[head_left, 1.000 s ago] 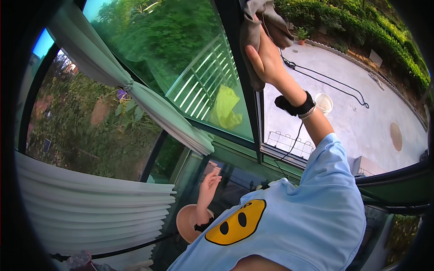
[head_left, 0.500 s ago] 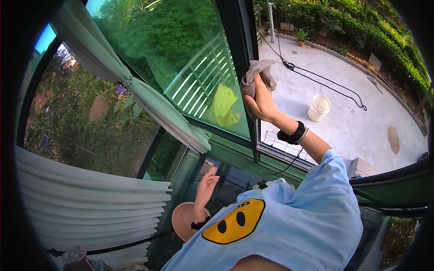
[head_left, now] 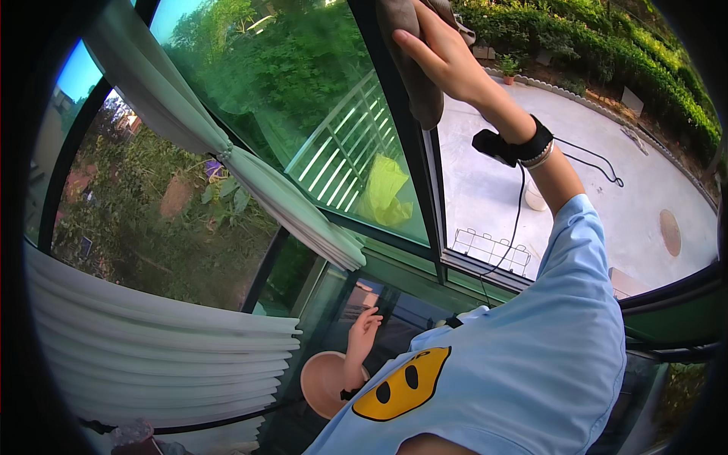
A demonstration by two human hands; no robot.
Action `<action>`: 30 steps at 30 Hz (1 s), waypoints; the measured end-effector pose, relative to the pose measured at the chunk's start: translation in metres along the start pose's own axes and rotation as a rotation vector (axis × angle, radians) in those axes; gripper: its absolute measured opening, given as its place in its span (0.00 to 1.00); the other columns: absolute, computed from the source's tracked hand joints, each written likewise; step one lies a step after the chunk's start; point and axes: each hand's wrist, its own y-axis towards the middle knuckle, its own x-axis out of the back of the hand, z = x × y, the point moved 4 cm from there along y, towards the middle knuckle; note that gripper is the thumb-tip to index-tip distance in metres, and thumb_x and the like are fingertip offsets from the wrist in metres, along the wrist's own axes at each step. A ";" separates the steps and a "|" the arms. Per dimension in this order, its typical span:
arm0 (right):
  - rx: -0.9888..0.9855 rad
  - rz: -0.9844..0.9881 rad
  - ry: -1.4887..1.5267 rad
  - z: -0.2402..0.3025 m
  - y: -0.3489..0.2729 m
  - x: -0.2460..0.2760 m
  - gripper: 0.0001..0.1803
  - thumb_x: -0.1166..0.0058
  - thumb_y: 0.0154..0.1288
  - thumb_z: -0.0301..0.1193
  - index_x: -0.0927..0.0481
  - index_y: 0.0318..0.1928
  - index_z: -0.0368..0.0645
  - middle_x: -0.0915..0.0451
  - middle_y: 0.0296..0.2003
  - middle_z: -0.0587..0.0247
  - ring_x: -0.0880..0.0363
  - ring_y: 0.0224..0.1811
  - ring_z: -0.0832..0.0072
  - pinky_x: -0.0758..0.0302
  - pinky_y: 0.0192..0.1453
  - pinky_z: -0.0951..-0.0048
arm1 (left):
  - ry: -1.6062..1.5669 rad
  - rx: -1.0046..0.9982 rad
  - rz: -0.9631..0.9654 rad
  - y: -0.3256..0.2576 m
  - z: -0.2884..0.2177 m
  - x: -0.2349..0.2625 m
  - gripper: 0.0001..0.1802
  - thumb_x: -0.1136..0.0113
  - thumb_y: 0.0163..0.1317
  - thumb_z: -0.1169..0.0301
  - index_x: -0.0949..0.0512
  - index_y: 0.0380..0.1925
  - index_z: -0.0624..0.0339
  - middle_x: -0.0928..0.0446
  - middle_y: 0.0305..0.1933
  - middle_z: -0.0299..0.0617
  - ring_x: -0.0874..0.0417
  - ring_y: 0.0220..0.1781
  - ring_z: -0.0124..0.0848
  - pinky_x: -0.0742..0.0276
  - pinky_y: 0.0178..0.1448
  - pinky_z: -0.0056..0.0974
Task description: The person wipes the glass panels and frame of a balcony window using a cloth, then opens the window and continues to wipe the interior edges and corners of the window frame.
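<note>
My right hand (head_left: 447,67) reaches up and presses a grey-brown cloth (head_left: 415,72) against the dark upright window frame (head_left: 430,205). Its fingers lie over the cloth, and part of the cloth hangs below the hand along the frame. A black band with a cable circles the right wrist. Lower down, my left hand (head_left: 364,334) is held in the air with its fingers stretched out and nothing in them. Below it, partly behind the left forearm, is a pale pink basin or bucket (head_left: 322,383).
Gathered white curtains (head_left: 182,91) hang at the left. Through the glass show a railing (head_left: 337,152) and a yellow-green bag (head_left: 389,193). Outside at the right, a wire rack (head_left: 493,249), a white bucket (head_left: 535,199) and a black hose or cord (head_left: 595,161) lie on pale paving.
My right hand has moved up along the window frame with the cloth, its arm stretching further. The left hand keeps much the same pose, and the view has shifted slightly.
</note>
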 end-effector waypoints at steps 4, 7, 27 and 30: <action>0.074 -0.030 0.099 0.002 0.032 0.013 0.31 0.54 0.62 0.31 0.48 0.62 0.31 0.39 0.59 0.45 0.45 0.65 0.64 0.50 0.67 0.69 | 0.027 0.022 -0.025 -0.008 0.014 0.000 0.16 0.51 0.61 0.75 0.31 0.51 0.63 0.22 0.41 0.48 0.21 0.41 0.31 0.27 0.44 0.30; 0.020 -0.038 0.285 0.003 0.040 0.021 0.30 0.51 0.61 0.30 0.45 0.61 0.31 0.34 0.55 0.49 0.38 0.60 0.69 0.43 0.63 0.71 | 0.134 0.069 -0.026 -0.010 0.005 0.001 0.17 0.50 0.60 0.74 0.31 0.50 0.63 0.22 0.41 0.48 0.20 0.40 0.31 0.27 0.43 0.31; -0.591 -0.121 0.139 -0.039 -0.184 -0.065 0.30 0.52 0.55 0.27 0.40 0.60 0.40 0.30 0.50 0.44 0.31 0.55 0.56 0.37 0.57 0.68 | 0.554 0.112 0.073 -0.010 -0.044 0.001 0.22 0.46 0.58 0.65 0.32 0.52 0.59 0.24 0.44 0.51 0.23 0.46 0.42 0.27 0.47 0.40; -0.625 -0.085 0.145 -0.040 -0.197 -0.071 0.31 0.53 0.56 0.27 0.42 0.61 0.40 0.32 0.52 0.44 0.33 0.56 0.56 0.38 0.59 0.68 | 0.566 0.148 0.069 -0.012 -0.043 0.001 0.22 0.46 0.58 0.65 0.32 0.53 0.59 0.25 0.45 0.51 0.23 0.46 0.42 0.27 0.47 0.41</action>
